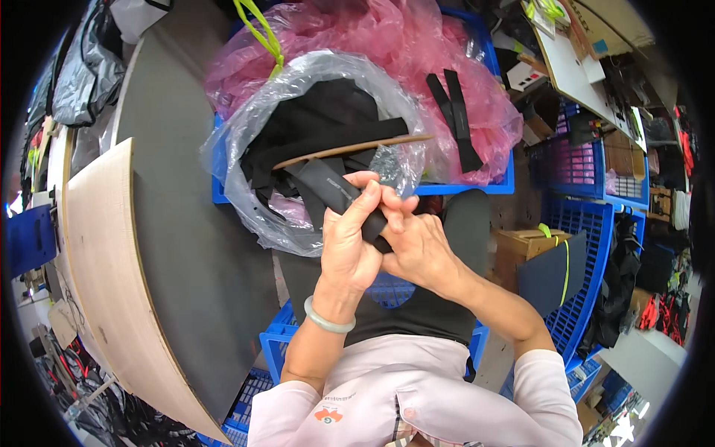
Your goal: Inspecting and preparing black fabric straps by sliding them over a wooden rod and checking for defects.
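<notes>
Pale pink shirt cloth [454, 391] lies closest, bunched above dark trousers [417, 316], and just beyond it the person's two bare hands meet. On the left wrist sits a smooth, pale green bangle [330, 316]. A flat black strip [334, 188] with small pale print slants between the hands, its far end over the mouth of a clear plastic bag [231, 194]. Should the left pinch loosen, the strip could slide into the similar black fabric pieces [320, 104] heaped inside that bag and be hard to pick out; fingers crowded so close together could also crease it or let its near end twist. The left hand [348, 242] grips it narrowly, thumb pressed on top; the right hand [421, 246] is curled closed around the near end, its fingertips touching the left's, though the exact contact is partly hidden. Beyond, a thin brown curved stick [350, 151] rests across the heap. Farther off, crumpled translucent pink plastic [335, 30] fills a blue plastic crate [509, 182], with two joined narrow black bands [460, 123] lying on it.
</notes>
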`<state>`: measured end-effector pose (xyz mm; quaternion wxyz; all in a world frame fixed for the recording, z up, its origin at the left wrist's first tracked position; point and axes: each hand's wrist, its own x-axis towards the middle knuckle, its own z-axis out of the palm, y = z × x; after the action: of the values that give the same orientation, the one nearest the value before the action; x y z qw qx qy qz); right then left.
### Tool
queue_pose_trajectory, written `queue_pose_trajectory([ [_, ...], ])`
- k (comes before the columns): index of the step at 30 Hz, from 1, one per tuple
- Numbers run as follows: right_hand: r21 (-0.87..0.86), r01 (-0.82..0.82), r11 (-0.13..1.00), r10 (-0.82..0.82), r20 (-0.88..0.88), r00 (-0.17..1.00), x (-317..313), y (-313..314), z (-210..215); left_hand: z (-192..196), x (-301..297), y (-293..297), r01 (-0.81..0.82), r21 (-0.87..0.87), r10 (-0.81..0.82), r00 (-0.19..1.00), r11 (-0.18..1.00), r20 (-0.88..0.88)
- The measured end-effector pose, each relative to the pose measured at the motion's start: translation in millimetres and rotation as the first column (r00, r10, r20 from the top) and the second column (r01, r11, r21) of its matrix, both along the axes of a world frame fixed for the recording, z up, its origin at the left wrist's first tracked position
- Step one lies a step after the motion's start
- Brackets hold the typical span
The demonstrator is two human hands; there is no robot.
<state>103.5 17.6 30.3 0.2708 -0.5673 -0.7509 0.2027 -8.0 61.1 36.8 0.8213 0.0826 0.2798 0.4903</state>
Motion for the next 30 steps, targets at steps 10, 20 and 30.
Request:
queue_pose_trajectory([
  [10,0.004,0.037,0.999,-0.037,-0.097,0.995,10.8,-20.6,-10.6,1.5,0.6,-8.1,0.144,0.054,-0.147,0.988,0.988,0.038],
  [20,-0.180,0.266,0.947,-0.317,-0.666,0.676,45.2,14.6,57.9,8.6,-0.3,-2.6,0.409,0.155,-0.402,0.912,0.899,-0.077],
  [30,-0.509,-0.261,0.820,-0.437,-0.852,0.288,43.3,58.5,17.3,-6.2,-2.9,-37.5,0.625,0.146,-0.623,0.669,0.767,0.405],
])
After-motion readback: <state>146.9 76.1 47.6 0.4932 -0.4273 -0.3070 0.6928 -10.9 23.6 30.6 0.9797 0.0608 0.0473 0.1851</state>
